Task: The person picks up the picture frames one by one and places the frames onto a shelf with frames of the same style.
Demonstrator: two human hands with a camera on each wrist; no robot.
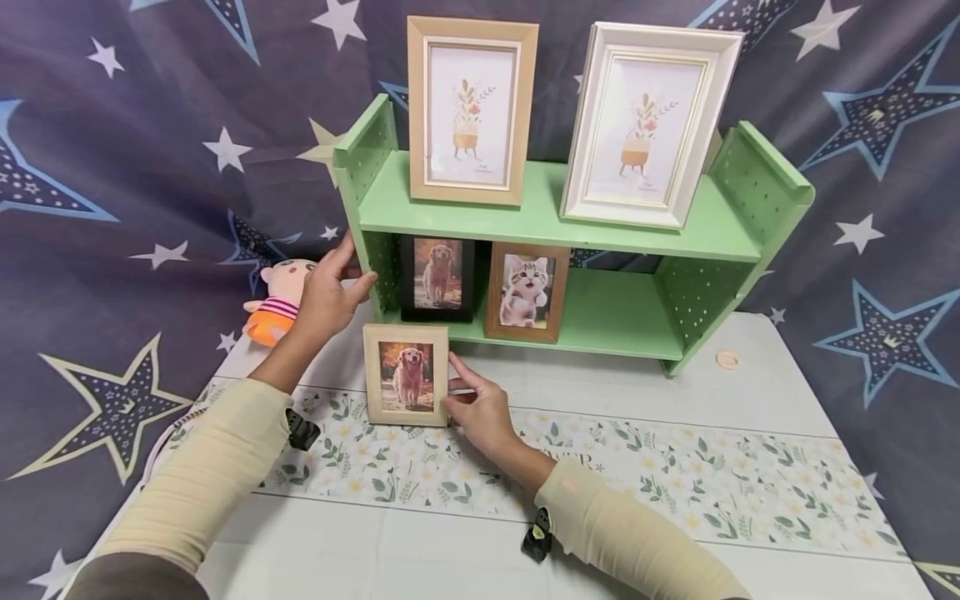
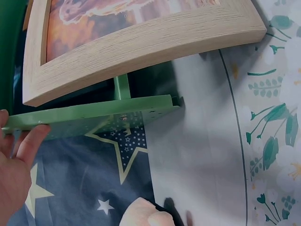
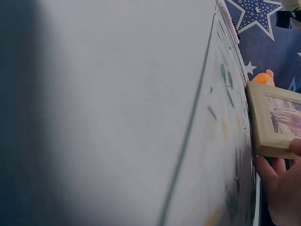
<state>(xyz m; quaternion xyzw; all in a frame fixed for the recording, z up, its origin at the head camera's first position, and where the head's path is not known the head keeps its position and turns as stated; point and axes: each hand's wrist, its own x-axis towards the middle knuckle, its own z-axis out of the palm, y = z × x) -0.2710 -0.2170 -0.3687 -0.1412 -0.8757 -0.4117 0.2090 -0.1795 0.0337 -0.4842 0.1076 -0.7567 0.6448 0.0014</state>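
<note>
My right hand (image 1: 483, 412) pinches the right side of a light wood photo frame (image 1: 369, 375) with a golden dog picture. The frame stands in front of the lower left of a green two-tier shelf (image 1: 480, 223). In the right wrist view, the thumb lies on the front of that frame (image 3: 261, 127) with fingers behind. My left hand (image 1: 330, 287) grips the shelf's left side panel. On the lower tier are a black photo frame (image 1: 438, 315) with a dog picture and a brown photo frame (image 1: 522, 332) with a kitten picture.
A beige frame (image 1: 472, 27) and a white frame (image 1: 579, 125) stand on the top tier. Left of the shelf sits a plush toy (image 1: 273, 312) with an orange bottom. A small peach ring (image 1: 727, 360) lies right of the shelf on the white, flower-banded tabletop (image 1: 615, 392).
</note>
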